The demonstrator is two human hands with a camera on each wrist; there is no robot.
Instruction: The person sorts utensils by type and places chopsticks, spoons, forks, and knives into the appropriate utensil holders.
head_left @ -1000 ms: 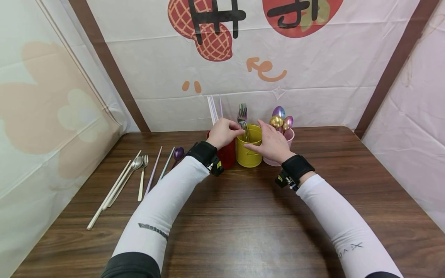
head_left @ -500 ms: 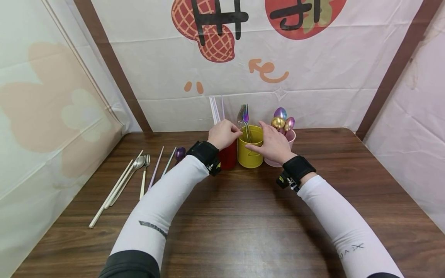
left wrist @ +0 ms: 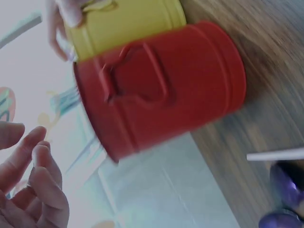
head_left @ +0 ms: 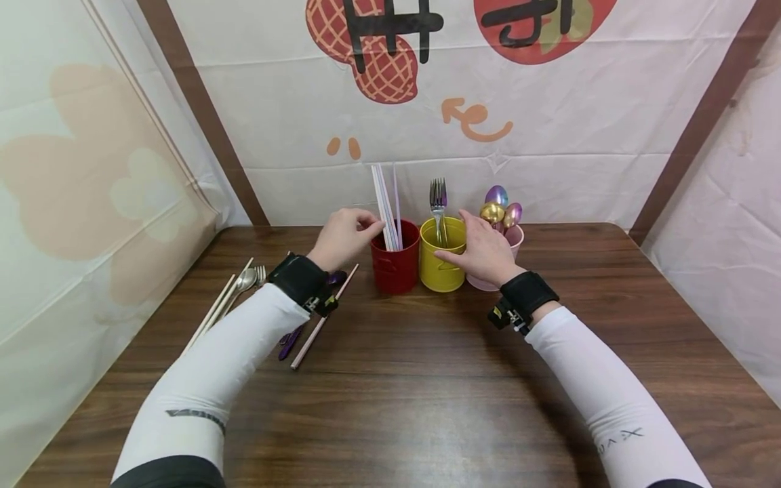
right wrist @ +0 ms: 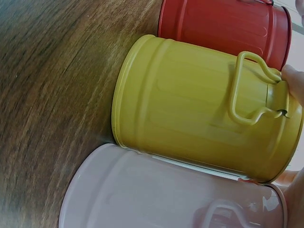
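My left hand (head_left: 346, 237) is in the air left of the red bucket (head_left: 395, 264), fingers loosely bent and holding nothing. Several pale chopsticks (head_left: 386, 210) lean in that bucket. My right hand (head_left: 485, 251) grips the rim of the yellow bucket (head_left: 441, 268), its thumb (right wrist: 295, 83) by the wire handle. Forks (head_left: 438, 196) stand in the yellow bucket, tines up. Behind the right hand, a pink bucket (right wrist: 156, 194) holds several shiny spoons (head_left: 495, 210); the hand partly covers it.
On the table's left lie pale chopsticks (head_left: 210, 315), a silver spoon (head_left: 247, 278) and a fork (head_left: 260, 274). A pink chopstick (head_left: 323, 318) and a dark purple spoon (head_left: 335, 277) lie near the left wrist, the spoon partly hidden. A printed cloth wall (head_left: 281, 190) stands behind the buckets.
My left hand has moved left, away from the forks and the yellow bucket, uncovering the red bucket and a pink chopstick. My right hand has stayed at the yellow bucket.
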